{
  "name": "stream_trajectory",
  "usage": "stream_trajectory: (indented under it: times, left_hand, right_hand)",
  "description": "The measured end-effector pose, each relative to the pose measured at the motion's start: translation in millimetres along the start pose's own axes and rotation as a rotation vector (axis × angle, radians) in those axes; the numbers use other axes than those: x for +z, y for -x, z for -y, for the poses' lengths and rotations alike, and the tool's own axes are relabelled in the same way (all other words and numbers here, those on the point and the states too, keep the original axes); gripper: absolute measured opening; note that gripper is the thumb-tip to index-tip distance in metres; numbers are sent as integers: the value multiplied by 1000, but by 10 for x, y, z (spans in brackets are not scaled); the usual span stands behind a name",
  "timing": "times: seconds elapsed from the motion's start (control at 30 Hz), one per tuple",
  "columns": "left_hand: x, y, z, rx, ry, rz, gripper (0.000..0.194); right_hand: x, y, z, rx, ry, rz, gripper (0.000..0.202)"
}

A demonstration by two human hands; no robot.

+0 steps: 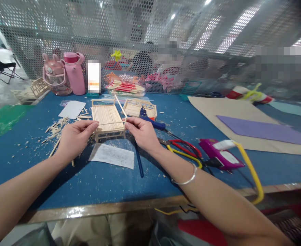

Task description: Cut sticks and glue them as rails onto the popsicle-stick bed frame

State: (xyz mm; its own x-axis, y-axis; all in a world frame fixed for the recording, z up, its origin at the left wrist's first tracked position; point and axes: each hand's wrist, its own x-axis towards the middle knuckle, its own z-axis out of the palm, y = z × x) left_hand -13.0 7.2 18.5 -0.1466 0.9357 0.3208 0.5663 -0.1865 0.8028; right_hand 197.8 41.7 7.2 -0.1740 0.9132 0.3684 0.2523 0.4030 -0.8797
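A miniature bed built of thin wooden sticks stands on the blue table. Its slatted top lies between my two hands. My left hand is closed in a pinch at the near left corner. My right hand pinches at the near right corner. Between the fingertips runs a thin wooden stick, level above the bed's near side. Another stick slants from the far right post down to my right fingers. Whether the sticks are joined there is hidden by the fingers. Below the bed lies a marked white paper.
Right of my hand lie a blue glue gun, red-handled scissors or pliers and a purple device. Stick offcuts litter the left. A second stick model, pink bottles and a mesh panel stand behind.
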Motion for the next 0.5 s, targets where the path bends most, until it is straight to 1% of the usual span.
stream_trajectory:
  times: [0.13,0.27,0.5]
  left_hand:
    - [5,1,-5,-28,20,-1,30]
    - [8,5,-27,-50,35,-4,30]
    - [5,13,-51,-83,56,-5,33]
  right_hand:
    - [10,-5,-8,89,-125,-20,19]
    - [15,-9,-7,145,-234,-1,15]
    - [16,-12,-1,152,-285,32,11]
